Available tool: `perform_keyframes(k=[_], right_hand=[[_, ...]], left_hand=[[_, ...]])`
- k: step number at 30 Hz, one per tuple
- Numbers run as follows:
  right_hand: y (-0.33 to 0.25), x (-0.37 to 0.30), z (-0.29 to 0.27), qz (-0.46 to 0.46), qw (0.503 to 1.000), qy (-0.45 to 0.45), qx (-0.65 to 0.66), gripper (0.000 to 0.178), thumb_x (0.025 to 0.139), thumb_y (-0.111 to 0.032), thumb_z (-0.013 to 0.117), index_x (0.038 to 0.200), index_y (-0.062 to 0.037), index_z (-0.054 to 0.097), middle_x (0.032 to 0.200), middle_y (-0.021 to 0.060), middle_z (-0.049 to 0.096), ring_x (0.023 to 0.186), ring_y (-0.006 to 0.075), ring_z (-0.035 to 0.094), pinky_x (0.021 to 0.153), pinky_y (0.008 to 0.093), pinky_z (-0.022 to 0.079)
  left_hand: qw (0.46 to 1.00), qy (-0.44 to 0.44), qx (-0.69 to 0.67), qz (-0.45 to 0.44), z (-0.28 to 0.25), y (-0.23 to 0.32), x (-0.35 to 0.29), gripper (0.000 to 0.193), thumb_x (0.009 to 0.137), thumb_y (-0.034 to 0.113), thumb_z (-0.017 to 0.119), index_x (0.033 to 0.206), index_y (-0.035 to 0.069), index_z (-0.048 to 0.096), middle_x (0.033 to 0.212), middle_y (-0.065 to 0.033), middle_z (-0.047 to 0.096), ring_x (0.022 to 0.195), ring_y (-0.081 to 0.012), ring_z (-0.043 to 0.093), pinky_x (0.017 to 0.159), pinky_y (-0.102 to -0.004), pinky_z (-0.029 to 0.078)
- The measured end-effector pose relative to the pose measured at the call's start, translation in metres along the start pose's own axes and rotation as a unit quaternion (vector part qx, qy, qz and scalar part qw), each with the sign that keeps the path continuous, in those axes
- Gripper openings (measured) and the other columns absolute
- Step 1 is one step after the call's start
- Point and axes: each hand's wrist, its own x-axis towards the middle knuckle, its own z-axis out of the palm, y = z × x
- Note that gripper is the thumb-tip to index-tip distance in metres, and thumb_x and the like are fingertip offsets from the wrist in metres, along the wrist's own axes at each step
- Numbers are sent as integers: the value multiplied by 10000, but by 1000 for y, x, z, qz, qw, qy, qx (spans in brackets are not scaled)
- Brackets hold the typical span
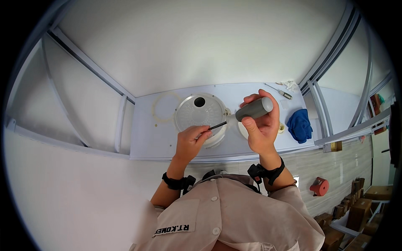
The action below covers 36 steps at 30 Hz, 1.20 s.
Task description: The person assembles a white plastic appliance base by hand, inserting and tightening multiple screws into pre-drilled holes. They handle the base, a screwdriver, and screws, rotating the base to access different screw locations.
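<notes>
My right hand [264, 125] is closed around a thick grey screwdriver handle [253, 109], tilted with its pale collar toward the lower left. In my left hand [191, 141], thumb and fingers pinch a thin dark rod [217, 125]. The rod's free end is at the collar; I cannot tell whether it sits inside or just touches. Both hands are raised above the near part of the table. Behind my left hand stands a round white housing with a clear-looking, metal-rimmed top [197, 119] and a dark round hole [199, 102].
On the white table [146, 140] lie a pale ring [155, 109], a screwdriver [285, 95], crumpled white material [289, 85], a tape roll [281, 128] and a blue cloth [300, 125]. Metal frame posts [326, 106] flank the table. A red stool [320, 186] and cardboard boxes [358, 214] stand at the right.
</notes>
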Motion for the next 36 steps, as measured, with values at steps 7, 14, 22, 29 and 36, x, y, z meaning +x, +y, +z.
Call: perform_keyframes(k=[7,14,22,29,36], right_hand=[[1,2,2,0,1000,-3,-8,759,913,-150,828,1524,-36,392,1281,163,612,1119,213,607,993,378,513],[2,2,3,11,1000,-4,-12,773,909,-147,833,1532,-39,389,1282,161,614,1114,206,610,992,373,513],[1,4,5,10,1000,-1,-9,786,910,-150,832,1540,-36,375,1291,164,610,1120,209,609,995,375,513],[4,5,5,2,1000,-7,-18,778,916,-142,825,1540,-36,373,1290,166,609,1114,210,612,989,376,517],[6,7,6,1,1000,-1,-17,775,919,-141,819,1540,-38,368,1290,164,607,1125,219,615,995,381,519]], left_hand=[[999,9,-44,-14,-1,0,3,147,905,3,755,1050,-7,770,965,-142,777,816,-213,746,698,-297,606],[997,-13,-81,-11,-4,-9,2,192,899,-23,745,1087,-8,778,997,-149,772,856,-212,742,735,-289,599],[992,-30,-107,-56,-5,-9,1,182,923,-7,743,1103,-14,772,1006,-138,766,864,-179,737,738,-274,607],[990,-21,-124,-68,-4,-11,3,173,945,-4,723,1113,-24,759,1023,-145,763,872,-175,737,753,-274,619],[979,-2,-184,-90,-3,-21,-1,173,966,0,707,1132,-27,744,1061,-132,769,930,-181,740,838,-280,597]])
